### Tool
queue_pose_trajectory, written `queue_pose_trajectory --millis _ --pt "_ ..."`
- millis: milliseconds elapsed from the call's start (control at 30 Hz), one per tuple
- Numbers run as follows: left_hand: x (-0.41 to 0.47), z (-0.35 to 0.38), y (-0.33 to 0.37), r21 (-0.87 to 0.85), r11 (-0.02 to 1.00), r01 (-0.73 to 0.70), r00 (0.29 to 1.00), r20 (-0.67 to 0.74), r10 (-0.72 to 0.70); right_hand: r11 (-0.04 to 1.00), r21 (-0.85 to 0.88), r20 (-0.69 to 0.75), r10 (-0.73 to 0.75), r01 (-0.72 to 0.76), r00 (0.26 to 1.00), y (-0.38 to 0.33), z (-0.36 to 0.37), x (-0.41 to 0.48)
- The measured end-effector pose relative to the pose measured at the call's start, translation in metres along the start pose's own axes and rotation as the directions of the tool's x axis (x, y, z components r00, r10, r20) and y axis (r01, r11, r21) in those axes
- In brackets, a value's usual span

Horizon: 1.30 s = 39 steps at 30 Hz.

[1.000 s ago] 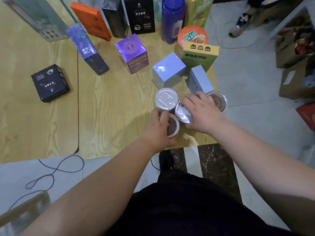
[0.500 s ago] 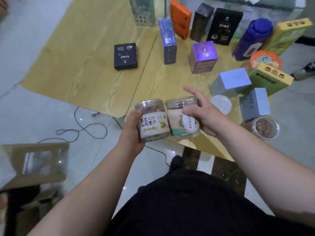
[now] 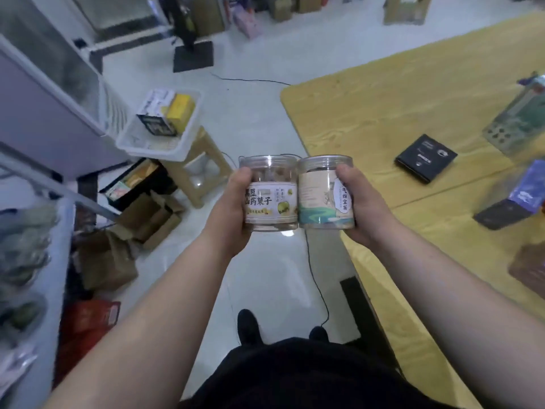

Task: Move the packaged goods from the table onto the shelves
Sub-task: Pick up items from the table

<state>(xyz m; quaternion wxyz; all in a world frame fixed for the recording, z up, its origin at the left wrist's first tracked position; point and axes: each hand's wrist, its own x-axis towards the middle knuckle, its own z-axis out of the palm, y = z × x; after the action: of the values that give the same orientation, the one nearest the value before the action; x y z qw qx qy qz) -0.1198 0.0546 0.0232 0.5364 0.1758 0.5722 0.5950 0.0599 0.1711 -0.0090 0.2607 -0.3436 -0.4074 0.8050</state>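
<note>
At the far left stand the shelves (image 3: 62,261), with blurred greenish packs on them that I cannot make out. Beyond them a white basket (image 3: 147,150) holding a dark box and a yellow box sits on a beige stool (image 3: 211,156), and open cardboard boxes (image 3: 147,219) lie on the floor below.

My left hand (image 3: 233,214) grasps a clear jar with a white and yellow label (image 3: 269,199). My thumb lies up its front near the lid and my fingers wrap round behind, out of sight. The jar is upright, with brownish pieces showing through the plastic above the label.

Touching it on its right side is a second clear jar, with a pale label and a green wave pattern (image 3: 320,196). My right hand (image 3: 364,211) grasps this one the same way, thumb forward on the label. Both jars are off the table, held side by side in the air in front of me, over the pale floor between the shelves and the table (image 3: 368,119). A thin black cable (image 3: 320,287) trails across the floor beneath them.

On the table to the right lies a flat black box (image 3: 426,157). Farther right a grey-green box (image 3: 519,122) stands and a blue and dark box (image 3: 513,206) lies at the edge of view.
</note>
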Motion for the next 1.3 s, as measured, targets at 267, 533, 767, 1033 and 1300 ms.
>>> queue_pose_trajectory --millis 267,533,767,1033,1300 --pt "-0.125 -0.125 0.026 -0.127 0.967 -0.223 0.847 -0.515 0.127 0.978 -0.190 0.443 0.162 -0.084 0.882 0.034 0.185 0.029" --pt "-0.280 -0.233 0.028 -0.231 0.867 -0.441 0.541 -0.839 0.052 0.945 -0.314 0.736 0.300 -0.086 0.607 0.110 0.386 -0.023" --pt "-0.409 -0.312 0.033 -0.096 0.760 -0.643 0.261 -0.960 0.099 0.936 -0.351 0.870 0.330 -0.009 0.366 0.171 0.537 -0.097" --pt "-0.536 -0.366 0.016 0.148 0.710 -0.688 -0.022 -0.983 0.183 0.925 -0.378 0.926 0.377 0.046 0.025 0.231 0.665 -0.193" --pt "-0.601 -0.409 0.010 0.363 0.716 -0.597 -0.245 -0.932 0.268 0.911 -0.411 0.895 0.410 0.036 -0.175 0.270 0.752 -0.246"
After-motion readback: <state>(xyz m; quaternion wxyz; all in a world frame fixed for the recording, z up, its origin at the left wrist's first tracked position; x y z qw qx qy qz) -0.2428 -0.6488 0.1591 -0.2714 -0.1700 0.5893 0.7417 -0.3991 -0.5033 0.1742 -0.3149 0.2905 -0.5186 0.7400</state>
